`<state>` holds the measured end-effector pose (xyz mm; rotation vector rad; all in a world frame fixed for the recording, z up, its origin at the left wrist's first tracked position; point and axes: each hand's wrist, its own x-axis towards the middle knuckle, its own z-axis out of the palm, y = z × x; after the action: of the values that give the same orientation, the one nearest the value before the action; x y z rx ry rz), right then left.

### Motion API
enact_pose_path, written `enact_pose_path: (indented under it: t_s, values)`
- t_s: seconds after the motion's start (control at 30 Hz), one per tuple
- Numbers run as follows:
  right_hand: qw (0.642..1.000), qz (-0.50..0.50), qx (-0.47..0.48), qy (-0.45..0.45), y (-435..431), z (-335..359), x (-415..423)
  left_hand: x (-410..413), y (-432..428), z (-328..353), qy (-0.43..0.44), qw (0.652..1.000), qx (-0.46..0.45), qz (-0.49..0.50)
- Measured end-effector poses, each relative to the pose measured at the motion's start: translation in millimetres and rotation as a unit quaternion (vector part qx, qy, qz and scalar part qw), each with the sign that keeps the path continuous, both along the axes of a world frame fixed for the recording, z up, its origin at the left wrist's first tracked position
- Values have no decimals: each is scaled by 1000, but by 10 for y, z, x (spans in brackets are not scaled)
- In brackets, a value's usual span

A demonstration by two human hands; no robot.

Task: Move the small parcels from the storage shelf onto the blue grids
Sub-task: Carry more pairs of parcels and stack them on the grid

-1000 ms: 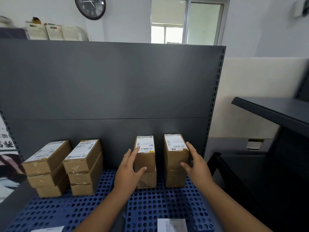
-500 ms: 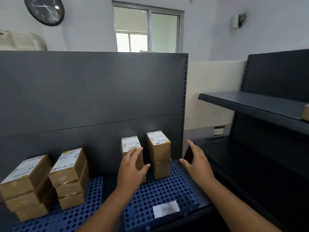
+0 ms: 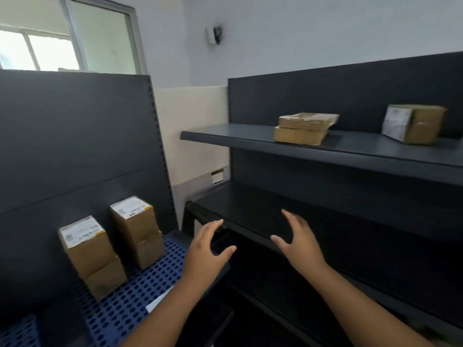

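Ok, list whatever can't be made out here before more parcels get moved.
- Head view: print on the nearest stack's label is too blurred to read.
- The upper shelf runs off the right edge past the boxy parcel, so parcels beyond it can't be counted.
- The white slip on the blue grid is partly covered by the left forearm.
- The space under the lower shelf is lost in shadow.

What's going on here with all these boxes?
A person is moving parcels by hand. The left hand and right hand are empty, fingers spread, in front of the lower shelf. A near stack and a far stack stand on the blue grid. A flat pair and a single box sit on the upper shelf.
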<state>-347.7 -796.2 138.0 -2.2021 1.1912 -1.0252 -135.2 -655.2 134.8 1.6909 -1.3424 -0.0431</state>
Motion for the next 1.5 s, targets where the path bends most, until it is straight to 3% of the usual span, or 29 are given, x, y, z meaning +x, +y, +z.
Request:
enact_pose_path:
  t_s: [0.53,0.83,1.0,1.23,1.5]
  values:
    - [967,-252,-32,39,55,114,-3387,-2998,-1183,-11,18,965,32,-261]
    - [904,-411,-40,107,364,156,-5330,-4840,-1515,-73,40,922,81,-377]
    - [866,-479,-32,137,569,127,-6175,-5735,-1554,-136,38,893,61,-445]
    - [877,-476,56,47,823,-153,-6785,-6591,-1604,-286,55,870,93,-482]
    - [900,-427,85,17,768,-365,-6862,-6890,-1681,-500,65,863,121,-487]
